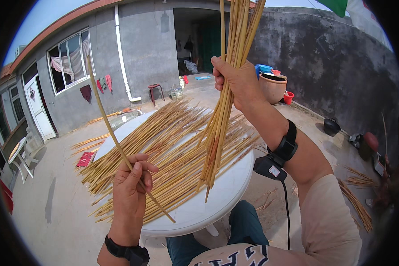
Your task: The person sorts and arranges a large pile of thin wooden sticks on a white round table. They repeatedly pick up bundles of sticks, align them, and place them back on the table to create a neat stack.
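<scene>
My left hand (131, 186) pinches a single long dry stalk (107, 119) between thumb and fingers; it slants from upper left down to the right, over the near side of a round white table (228, 201). Raised higher on the right, my right hand (239, 82) is wrapped round a bundle of straw-coloured stalks (219, 133). The bundle stands nearly upright, its lower ends uneven above the table and its top cut off by the picture's edge. Many more stalks (148, 142) lie spread across the tabletop in two rough heaps, with feathery brownish tips toward the far side.
Behind the table are a dark red stool (156, 91) and a large clay jar (272, 86) topped with basins. A black pot (331, 127) and a stalk pile (357, 206) lie on the ground at right. A white table (18, 155) stands far left.
</scene>
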Tool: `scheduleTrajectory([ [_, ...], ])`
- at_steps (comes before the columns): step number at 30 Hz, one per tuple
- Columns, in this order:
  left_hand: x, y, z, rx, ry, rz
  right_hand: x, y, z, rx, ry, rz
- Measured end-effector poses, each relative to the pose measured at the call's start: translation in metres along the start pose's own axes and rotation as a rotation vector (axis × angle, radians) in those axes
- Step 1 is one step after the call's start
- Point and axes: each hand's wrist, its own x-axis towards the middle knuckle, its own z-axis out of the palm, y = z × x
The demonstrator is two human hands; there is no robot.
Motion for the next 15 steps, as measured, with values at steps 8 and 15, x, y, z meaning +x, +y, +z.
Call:
scheduleTrajectory([
  [8,0.068,-0.029,0.064,0.134,-0.128,0.074,-0.033,0.035,0.055,-0.023,-0.121,0.058],
  [15,0.047,-0.084,0.077,0.162,-0.006,0.109,-0.069,0.071,0.053,-0.050,-0.131,0.095],
])
